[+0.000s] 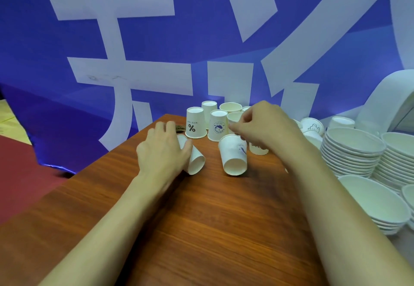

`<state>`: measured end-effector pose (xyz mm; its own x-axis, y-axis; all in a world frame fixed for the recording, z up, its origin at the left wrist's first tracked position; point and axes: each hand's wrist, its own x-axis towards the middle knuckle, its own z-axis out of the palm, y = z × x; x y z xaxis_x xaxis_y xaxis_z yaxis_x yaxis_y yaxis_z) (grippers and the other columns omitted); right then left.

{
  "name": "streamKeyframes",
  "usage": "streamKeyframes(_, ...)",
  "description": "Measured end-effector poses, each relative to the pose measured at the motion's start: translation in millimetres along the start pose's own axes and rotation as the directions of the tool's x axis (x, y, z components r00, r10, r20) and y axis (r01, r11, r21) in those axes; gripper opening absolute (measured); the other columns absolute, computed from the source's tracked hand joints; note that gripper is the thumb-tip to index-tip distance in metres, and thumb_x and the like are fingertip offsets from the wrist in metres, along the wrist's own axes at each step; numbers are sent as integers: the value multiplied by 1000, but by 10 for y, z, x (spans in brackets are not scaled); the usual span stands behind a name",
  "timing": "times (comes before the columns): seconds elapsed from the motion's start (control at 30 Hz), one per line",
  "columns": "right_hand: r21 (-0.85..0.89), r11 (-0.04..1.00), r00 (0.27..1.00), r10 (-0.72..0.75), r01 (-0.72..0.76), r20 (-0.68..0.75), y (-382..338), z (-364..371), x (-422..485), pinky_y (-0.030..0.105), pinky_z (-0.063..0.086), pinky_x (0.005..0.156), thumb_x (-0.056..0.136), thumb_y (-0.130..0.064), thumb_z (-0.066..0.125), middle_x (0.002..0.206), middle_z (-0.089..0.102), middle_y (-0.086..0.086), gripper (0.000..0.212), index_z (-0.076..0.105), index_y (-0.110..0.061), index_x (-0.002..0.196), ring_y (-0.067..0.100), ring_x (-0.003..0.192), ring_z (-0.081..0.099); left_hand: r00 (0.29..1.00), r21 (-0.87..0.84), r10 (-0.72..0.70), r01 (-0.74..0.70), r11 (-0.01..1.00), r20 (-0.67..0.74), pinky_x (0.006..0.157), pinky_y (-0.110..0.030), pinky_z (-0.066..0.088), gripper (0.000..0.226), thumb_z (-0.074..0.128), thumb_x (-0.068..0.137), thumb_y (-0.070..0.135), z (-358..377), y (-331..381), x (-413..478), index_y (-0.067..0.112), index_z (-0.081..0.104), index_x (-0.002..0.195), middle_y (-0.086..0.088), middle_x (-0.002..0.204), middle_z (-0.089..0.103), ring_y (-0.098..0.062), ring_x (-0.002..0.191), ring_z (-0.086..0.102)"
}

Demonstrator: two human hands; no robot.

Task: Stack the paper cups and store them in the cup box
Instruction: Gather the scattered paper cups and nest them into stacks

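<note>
1. Head view: a person's left hand (pixel 162 151) wraps its fingers round a tipped cup (pixel 196 160), which lies on its side on the wooden bench (pixel 201 218).
2. The right hand (pixel 266 126), fingers curled, pinches the rim of a small cup (pixel 234 116) among upturned cups (pixel 196 124) clustered at the bench's far edge.
3. A tilted cup (pixel 234 158) sits just below that hand; whether the two touch cannot be told.
4. Stacked paper bowls (pixel 351 149) stand to the right, with a blue banner (pixel 156 50) behind.
</note>
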<state>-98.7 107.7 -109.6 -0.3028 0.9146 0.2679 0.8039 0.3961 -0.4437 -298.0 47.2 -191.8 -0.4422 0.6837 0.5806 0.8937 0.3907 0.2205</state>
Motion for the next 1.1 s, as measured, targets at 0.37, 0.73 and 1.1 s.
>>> streamKeyframes(0.37,-80,987,957,-113,139,267,27,456,-83,37,50,74,78,-40,65,107,62,0,38,53,-23,110,24,95,60,991,-309,130,-111,944,41,72,-36,45,23,50,88,45,-126,73,-85,31,57,104,13,98,61,-14,92,56)
streamKeyframes(0.73,-146,977,961,-114,154,251,0,146,-75,35,60,70,79,-23,70,78,69,-6,5,69,-26,83,13,62,61,951,-250,308,-305,919,-29,53,-25,32,11,55,85,40,-169,108,-100,30,58,83,15,82,56,-8,79,51)
streamKeyframes(1.1,-275,942,980,-166,191,112,6,93,-110,29,46,63,83,-21,67,101,68,-2,17,73,-29,97,22,91,65,952,-225,307,-301,927,-9,56,-31,44,18,56,85,45,-202,150,-113,28,62,83,10,77,65,-18,74,61)
